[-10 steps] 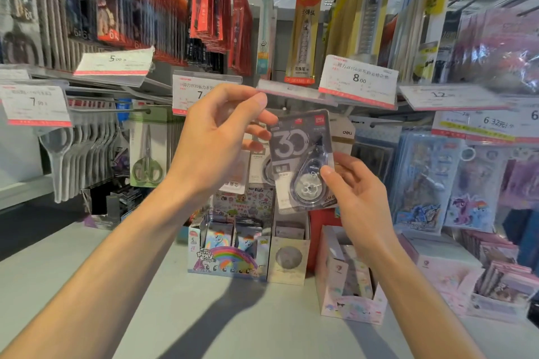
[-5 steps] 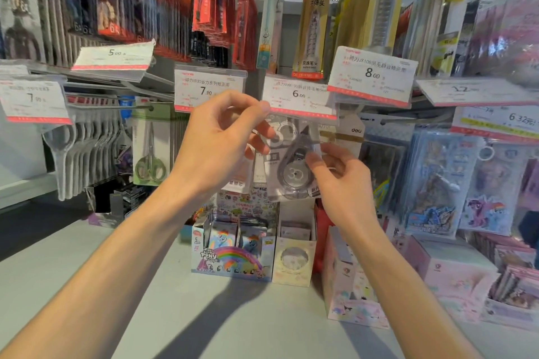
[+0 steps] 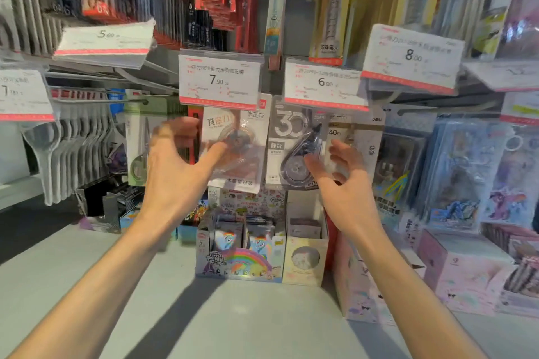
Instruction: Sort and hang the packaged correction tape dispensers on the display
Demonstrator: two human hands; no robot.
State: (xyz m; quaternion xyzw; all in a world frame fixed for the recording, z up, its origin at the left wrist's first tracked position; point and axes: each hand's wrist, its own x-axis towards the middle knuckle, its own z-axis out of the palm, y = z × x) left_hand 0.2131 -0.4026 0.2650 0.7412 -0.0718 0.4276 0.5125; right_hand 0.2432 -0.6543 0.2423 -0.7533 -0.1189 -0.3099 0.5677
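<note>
A stationery shop wall, hooks crowded with packets above a grey counter [image 3: 233,318]. The grey correction tape pack [image 3: 294,148] hangs under the 6.00 price tag [image 3: 323,83], just ahead of the right hand [image 3: 341,183], whose fingers are spread and loose, holding nothing. The left hand [image 3: 178,166], blurred, is spread too, its thumb reaching toward the white tape pack [image 3: 236,143] beside it.

Grey "30" correction tape pack [image 3: 294,148] hangs under 6.00 price tag [image 3: 322,83]; both hands, left hand [image 3: 178,172] and right hand [image 3: 344,189], open below tag.
</note>
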